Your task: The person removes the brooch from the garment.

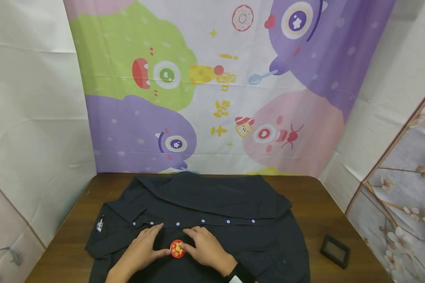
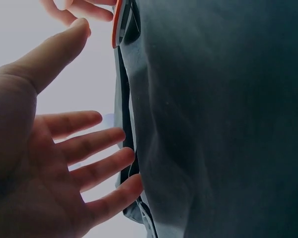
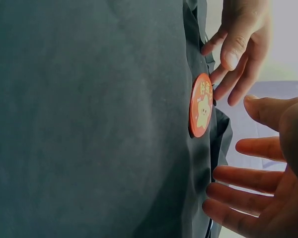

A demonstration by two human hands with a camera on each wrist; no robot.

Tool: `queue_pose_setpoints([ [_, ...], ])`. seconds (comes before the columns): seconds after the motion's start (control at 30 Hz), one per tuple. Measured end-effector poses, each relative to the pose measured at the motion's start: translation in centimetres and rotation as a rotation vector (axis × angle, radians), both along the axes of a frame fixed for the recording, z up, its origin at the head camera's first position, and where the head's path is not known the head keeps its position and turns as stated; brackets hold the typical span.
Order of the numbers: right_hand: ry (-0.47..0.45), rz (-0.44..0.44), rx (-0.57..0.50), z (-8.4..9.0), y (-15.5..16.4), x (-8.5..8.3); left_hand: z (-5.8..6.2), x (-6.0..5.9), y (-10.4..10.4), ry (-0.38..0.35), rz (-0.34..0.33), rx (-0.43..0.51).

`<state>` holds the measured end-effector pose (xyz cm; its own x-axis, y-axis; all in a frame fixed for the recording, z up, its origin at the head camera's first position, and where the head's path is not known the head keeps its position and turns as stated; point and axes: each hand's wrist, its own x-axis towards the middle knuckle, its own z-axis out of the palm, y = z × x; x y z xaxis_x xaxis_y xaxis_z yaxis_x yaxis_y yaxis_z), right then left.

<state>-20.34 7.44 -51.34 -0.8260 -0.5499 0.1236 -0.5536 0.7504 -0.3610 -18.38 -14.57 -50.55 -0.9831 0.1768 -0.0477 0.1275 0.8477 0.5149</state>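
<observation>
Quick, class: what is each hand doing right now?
Left hand: open, fingers flat on the black shirt, thumb touching the red badge.
Right hand: open, flat on the shirt, thumb at the badge.
</observation>
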Motion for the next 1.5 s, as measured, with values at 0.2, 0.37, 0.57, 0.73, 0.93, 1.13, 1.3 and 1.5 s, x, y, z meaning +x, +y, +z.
queue_pose_setpoints([
  [0.2, -0.004, 0.007, 0.01, 0.1, -0.2, 0.1, 0.2, 0.3, 0.0, 0.001, -0.025, 0.05],
  [0.37, -0.02, 0.006, 0.022, 0.2, -0.4, 0.2, 0.1, 0.4, 0.1, -0.038, -0.033, 0.079],
  [0.57, -0.034, 0.011, 0.026, 0.3, -0.5, 0.3, 0.2, 0.6, 0.4, -0.034, -0.036, 0.077],
  [0.73, -0.025, 0.021, 0.031, 0.3, -0.6, 0.4, 0.4, 0.6, 0.6, -0.059, -0.033, 0.062],
  [0.93, -0.014, 0.041, 0.029, 0.0, -0.7, 0.5, 0.1, 0.8, 0.7, -0.068, -0.031, 0.045],
  [1.13, 0.004, 0.049, 0.017, -0.1, -1.0, 0.6, 0.0, 0.9, 0.6, -0.065, -0.038, 0.026],
  [1.3, 0.001, 0.054, 0.007, -0.4, -1.3, 0.7, -0.1, 1.0, 0.5, -0.061, -0.038, 0.007],
  [1.5, 0.024, 0.059, 0.017, -0.3, -1.2, 0.7, -0.1, 1.0, 0.9, -0.054, -0.038, 0.012],
])
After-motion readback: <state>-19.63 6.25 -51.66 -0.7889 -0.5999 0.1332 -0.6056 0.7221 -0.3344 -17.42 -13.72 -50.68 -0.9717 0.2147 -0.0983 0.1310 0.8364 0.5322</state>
